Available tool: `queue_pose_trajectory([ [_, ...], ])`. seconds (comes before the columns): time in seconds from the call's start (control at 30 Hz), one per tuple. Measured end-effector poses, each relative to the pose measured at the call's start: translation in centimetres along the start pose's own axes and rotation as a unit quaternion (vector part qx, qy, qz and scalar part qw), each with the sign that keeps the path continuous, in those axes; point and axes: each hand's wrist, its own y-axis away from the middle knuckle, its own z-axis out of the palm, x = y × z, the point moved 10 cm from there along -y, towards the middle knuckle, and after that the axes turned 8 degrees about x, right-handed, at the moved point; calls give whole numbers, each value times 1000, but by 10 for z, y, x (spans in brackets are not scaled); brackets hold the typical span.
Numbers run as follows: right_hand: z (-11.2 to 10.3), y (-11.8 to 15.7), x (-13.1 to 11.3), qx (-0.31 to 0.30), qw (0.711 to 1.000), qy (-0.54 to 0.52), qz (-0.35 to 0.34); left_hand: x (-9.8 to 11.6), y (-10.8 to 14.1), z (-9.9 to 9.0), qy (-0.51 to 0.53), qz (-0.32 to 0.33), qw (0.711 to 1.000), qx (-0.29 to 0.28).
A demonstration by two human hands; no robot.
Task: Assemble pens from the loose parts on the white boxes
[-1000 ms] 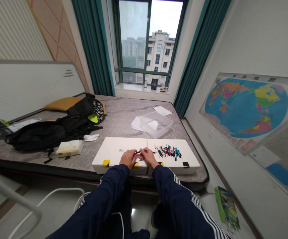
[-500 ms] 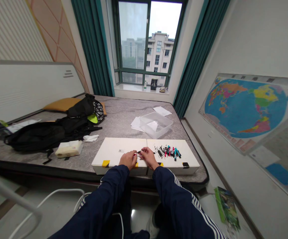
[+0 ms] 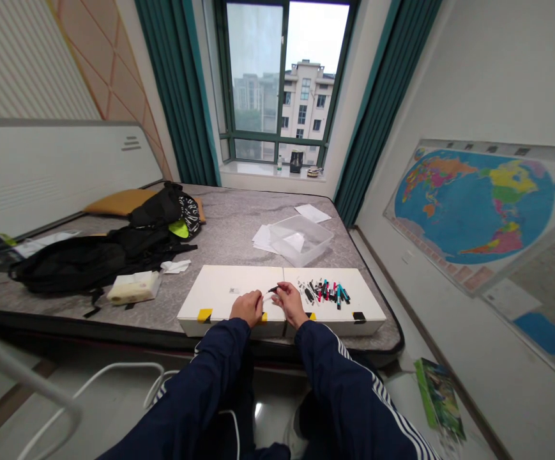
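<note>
Because both hands are small in the view and turned mostly away, the undersides of the fingers and the lower end of what they handle are hidden. The right hand, above the white box pair near its middle seam, has thumb and fingertips drawn together, pinching a dark slim piece, which seems to be part of a pen; its tip points toward the left hand and its other end vanishes behind the right fingers. The left hand, over the near edge of the white box pair and left of the seam, has its fingers curled in and pressed together, a small gap away from the right hand; whether they grip anything cannot be told. The wrists and sleeves cover parts of the front edge of the white box pair. On its right half lie scattered pen parts, black, white, red and teal, too jumbled and small to count. Behind the white box pair, on the mattress, sit a clear plastic bin and some paper sheets; to its left are a tissue pack and a black backpack. Well off to its right, a world map hangs on the wall, cut off by the picture's edge.
</note>
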Motion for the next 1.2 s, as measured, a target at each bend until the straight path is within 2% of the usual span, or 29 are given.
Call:
queue_pose_trajectory([
  [0.43, 4, 2, -5, -5, 999, 39, -5, -5, -2, 0, -29, -29, 999, -4],
  [0.63, 6, 1, 0, -3, 999, 39, -7, -2, -2, -1, -21, -16, 1000, -5],
  [0.73, 8, 1, -6, -6, 996, 91, -21, -1, -2, -2, -26, -16, 1000, -3],
  [0.8, 5, 0, -24, -17, 985, 162, -65, -2, -2, -1, -28, -19, 999, -4],
  [0.9, -11, -3, -72, -5, 935, 304, -181, -4, -2, 1, -18, -23, 1000, -6],
  [0.97, -28, -6, -107, 20, 873, 414, -256, -5, -2, 1, -3, -25, 1000, -6],
  [1.03, -44, -10, -132, 38, 808, 507, -299, -6, -2, 2, 9, -28, 1000, -6],
  [1.1, -58, -14, -145, 51, 754, 572, -319, -6, -2, 1, 13, -28, 1000, -7],
  [1.2, -66, -14, -144, 53, 689, 643, -329, -5, -2, 0, 12, -24, 1000, -5],
])
